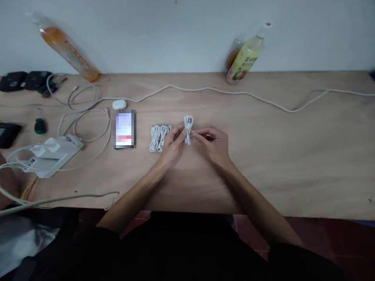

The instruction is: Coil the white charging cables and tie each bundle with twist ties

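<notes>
A coiled white USB cable [188, 121] is held upright over the middle of the wooden table [281, 164]. My left hand [174, 145] is closed on it, thumb across the front of the bundle. At the bundle's right side, my right hand [215, 143] pinches a thin white strand, which could be a tie or a cable end; it is too small to tell which. Several more coiled white cables [157, 137] lie side by side just left of my left hand, which partly covers them.
Left of the cables lie a phone [125, 130] and a white earbud case [119, 104]. A white power strip [54, 156] with tangled cords sits farther left. A long white cord [202, 89] crosses behind. An orange bottle [68, 52] and a yellow bottle [247, 56] lean near the wall.
</notes>
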`<state>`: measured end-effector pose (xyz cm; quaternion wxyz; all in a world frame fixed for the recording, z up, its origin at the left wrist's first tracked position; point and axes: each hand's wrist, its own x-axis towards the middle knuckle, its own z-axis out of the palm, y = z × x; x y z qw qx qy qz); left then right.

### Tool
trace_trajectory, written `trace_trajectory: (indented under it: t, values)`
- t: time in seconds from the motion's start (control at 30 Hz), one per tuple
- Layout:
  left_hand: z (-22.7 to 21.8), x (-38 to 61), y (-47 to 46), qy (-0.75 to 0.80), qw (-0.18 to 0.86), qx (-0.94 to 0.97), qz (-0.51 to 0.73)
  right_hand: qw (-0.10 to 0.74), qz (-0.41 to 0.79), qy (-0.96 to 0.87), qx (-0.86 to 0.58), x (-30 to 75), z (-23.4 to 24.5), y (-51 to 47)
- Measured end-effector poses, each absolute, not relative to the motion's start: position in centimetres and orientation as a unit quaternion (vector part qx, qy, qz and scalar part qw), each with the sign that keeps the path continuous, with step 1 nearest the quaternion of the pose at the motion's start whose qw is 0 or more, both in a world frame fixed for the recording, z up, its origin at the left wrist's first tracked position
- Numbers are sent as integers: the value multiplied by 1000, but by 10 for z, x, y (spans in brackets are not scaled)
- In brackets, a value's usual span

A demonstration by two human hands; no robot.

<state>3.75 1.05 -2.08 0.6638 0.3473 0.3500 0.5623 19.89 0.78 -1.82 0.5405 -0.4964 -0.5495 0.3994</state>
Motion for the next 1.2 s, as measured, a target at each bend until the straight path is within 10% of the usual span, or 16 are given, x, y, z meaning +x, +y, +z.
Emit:
trace_trajectory:
  t: [1.2]
  values:
    - [-17, 40, 6, 435, 469, 506, 578, 481, 637, -390, -460, 188, -12, 0]
